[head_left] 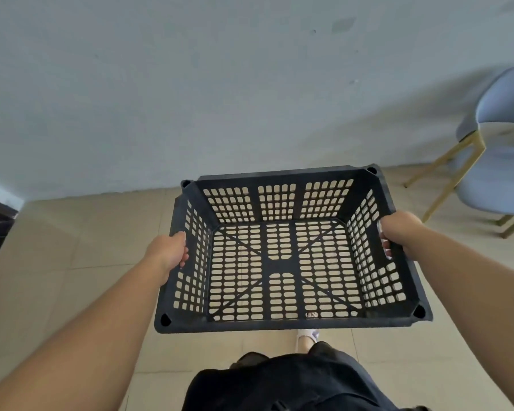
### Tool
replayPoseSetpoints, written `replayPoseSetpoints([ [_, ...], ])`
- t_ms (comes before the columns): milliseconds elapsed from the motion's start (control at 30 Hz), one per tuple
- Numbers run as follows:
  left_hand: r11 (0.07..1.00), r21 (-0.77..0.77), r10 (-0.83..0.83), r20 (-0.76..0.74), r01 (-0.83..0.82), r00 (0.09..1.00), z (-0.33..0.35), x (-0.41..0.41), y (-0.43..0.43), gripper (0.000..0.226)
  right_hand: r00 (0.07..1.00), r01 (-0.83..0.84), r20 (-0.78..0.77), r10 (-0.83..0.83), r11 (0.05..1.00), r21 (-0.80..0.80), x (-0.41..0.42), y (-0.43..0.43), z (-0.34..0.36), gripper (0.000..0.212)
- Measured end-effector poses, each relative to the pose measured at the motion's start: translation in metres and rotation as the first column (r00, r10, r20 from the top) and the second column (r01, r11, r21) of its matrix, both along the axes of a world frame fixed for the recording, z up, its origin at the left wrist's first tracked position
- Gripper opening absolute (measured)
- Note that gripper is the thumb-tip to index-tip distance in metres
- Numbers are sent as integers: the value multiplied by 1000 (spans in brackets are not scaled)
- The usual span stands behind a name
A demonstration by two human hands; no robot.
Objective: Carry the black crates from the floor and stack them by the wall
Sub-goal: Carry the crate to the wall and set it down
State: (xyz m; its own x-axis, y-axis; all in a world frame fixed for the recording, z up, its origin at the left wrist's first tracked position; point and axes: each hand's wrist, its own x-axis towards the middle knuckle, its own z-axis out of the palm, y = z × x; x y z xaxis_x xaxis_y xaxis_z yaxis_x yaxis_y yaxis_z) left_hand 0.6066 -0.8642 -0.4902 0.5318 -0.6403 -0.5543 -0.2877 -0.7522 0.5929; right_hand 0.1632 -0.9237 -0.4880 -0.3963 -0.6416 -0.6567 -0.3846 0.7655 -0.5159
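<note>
crate sits dead center over the floor, a hand on each side at 3 and 9, wall at 12, chair around 2.

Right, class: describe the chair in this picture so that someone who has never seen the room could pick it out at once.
Start at the pale wall and follow its foot to the right edge of the view. There, on the tiled floor, to the right of the black crate held in both hands, stands the chair. It is the only seat in sight, with a curved grey-blue shell and thin gold legs.
</note>
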Motion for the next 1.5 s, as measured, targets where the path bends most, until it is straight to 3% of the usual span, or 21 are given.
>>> replayPoseSetpoints([
  [267, 996, -2, 94, -66, -94, 993, -12, -6, -123, 33, 999, -3, 36, 2, 1000, 18, -4, -147, -3, 24],
  [633, 997, 73, 31, -126, -22, 992, -73, 20, -311, 35, 997, 61, -59, -58, 996, 59, 20, -300, -41, 31],
  [1000, 988, 150, -18, -70, 28, 997, -127, 17, -453, 41, 997, 38, -75, -32, 996, 81, 20, -431, -87, 27],
  [1233, 979, 204, 28, -45, -19, 999, -197, 2, -516, 44, 997, -1, -75, 9, 994, 109, 7, -520, -168, 26],
  [1500, 945, 324, 52, -46, -35, 998, -335, 6, -562, 50, 993, -34, -105, 51, 986, 162, 10, -580, -309, 22],
])
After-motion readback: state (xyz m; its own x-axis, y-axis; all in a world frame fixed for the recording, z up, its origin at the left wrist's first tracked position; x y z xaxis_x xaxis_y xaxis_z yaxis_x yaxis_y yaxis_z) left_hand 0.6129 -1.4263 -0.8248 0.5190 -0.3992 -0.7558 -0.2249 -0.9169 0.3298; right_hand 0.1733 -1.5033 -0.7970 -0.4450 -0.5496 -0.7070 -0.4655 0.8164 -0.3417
